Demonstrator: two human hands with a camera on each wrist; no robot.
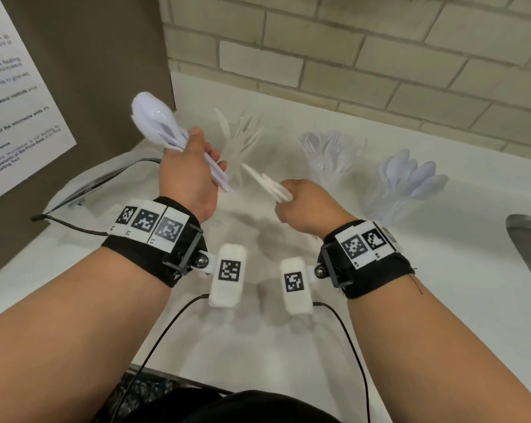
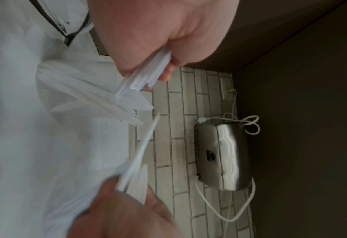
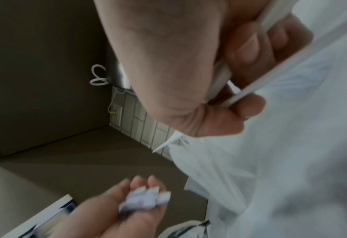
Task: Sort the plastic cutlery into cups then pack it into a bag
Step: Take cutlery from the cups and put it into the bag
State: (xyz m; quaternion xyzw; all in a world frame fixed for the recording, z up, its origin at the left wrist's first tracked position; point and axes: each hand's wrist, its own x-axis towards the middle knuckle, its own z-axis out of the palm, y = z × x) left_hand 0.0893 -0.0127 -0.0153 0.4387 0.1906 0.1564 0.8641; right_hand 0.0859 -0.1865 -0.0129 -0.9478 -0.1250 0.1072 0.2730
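Spoons (image 1: 157, 123) in L hand (image 1: 191, 175), knives (image 1: 267, 184) in R hand (image 1: 307, 206)

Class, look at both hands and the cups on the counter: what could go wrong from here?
1. The left hand grips a loose fan of spoons; one might slip out.
2. The right hand holds its knives by one end, points near the cup of knives; a nudge could tip it.
3. The bag lies slack, so dropped-in pieces may miss.
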